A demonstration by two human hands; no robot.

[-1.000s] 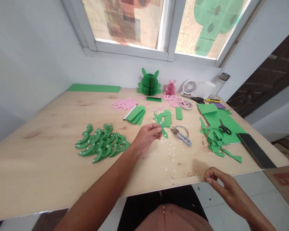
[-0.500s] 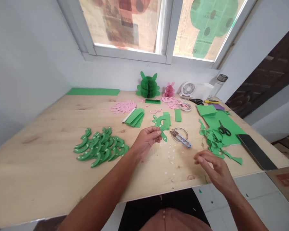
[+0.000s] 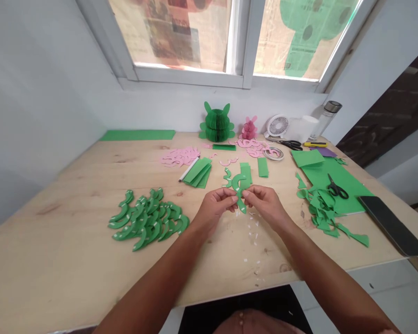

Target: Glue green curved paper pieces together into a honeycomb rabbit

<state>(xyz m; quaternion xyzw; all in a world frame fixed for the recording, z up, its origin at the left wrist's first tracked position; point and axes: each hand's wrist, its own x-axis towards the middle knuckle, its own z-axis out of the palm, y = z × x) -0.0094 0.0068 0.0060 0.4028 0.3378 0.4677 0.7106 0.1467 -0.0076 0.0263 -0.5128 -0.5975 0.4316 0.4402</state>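
Between both hands is a curved green paper cutout (image 3: 242,208), raised a little above the table. My left hand (image 3: 216,208) pinches its left side with thumb and fingers. From the other side, my right hand (image 3: 266,204) grips it the same way, fingertips close to the left ones. Just behind the hands is another wavy green paper piece (image 3: 227,177) with white marks, beside small folded green paper strips (image 3: 245,172). To the left lies a heap of green curved cutouts (image 3: 148,220) with white tabs. Tiny white scraps (image 3: 253,235) are scattered below my right hand.
Right: green sheet (image 3: 351,181), black scissors (image 3: 337,188), green offcuts (image 3: 322,208), phone (image 3: 392,225). Behind: pink cutouts (image 3: 179,157), green honeycomb paper figure (image 3: 218,124), pink one (image 3: 249,129), white fan (image 3: 277,125), bottle (image 3: 325,120), tape roll (image 3: 273,154). Front table edge is near my forearms.
My right hand has moved left from over the table and taken hold of the green cutout beside my left hand. The blue-handled snips and the roll under them are now out of sight.
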